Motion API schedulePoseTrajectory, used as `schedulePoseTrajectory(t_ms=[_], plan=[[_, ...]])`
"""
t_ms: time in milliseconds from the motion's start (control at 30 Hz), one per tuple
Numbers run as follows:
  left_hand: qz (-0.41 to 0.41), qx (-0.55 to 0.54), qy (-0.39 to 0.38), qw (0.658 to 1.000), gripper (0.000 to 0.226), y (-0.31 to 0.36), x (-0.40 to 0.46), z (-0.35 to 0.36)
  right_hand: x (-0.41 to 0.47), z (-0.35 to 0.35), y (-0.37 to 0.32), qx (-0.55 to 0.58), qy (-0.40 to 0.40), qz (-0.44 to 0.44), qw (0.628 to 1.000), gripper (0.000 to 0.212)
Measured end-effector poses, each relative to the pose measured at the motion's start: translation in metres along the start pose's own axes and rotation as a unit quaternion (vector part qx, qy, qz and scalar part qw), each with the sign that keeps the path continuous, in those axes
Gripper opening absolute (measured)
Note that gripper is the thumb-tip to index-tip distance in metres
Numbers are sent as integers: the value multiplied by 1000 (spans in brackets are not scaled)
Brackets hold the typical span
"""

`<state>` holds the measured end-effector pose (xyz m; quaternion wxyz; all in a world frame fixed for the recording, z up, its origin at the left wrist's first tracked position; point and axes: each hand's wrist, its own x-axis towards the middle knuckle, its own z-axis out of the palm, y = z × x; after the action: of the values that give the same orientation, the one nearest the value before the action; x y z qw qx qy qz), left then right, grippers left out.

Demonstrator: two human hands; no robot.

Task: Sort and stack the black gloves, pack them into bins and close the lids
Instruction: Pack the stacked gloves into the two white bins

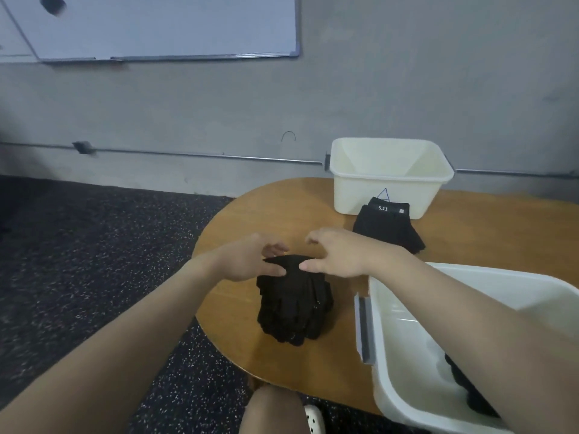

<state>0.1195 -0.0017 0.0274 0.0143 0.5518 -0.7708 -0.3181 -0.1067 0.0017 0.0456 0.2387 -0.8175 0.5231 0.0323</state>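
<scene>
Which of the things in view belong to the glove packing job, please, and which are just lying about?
Part of the job:
- glove stack under both hands, left hand, right hand
- second glove pile by the far bin
- near bin, gloves inside

Just lying about:
- whiteboard on the wall
- wall pipe

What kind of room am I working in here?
Probably an office or workroom, not a home: a whiteboard on a bare grey wall, speckled dark flooring, and a round wooden table used as a sorting bench.
</scene>
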Motion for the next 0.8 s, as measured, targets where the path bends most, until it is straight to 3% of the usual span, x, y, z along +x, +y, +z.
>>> schedulePoseTrajectory(t_ms=[167, 333, 633, 800], plan=[[-4, -35, -47, 998, 55, -11, 15, 2, 20, 14, 6, 32, -51, -17, 998, 65], [-3, -34, -87, 996, 57, -17, 23, 3, 28, 25, 12, 63, -54, -27, 996, 57], [12, -28, -72, 997, 38, -19, 24, 8, 33, 28, 8, 77, -52, -31, 995, 38], [30, 2, -26, 999, 20, -12, 13, 12, 28, 25, 4, 81, -61, -18, 995, 26]])
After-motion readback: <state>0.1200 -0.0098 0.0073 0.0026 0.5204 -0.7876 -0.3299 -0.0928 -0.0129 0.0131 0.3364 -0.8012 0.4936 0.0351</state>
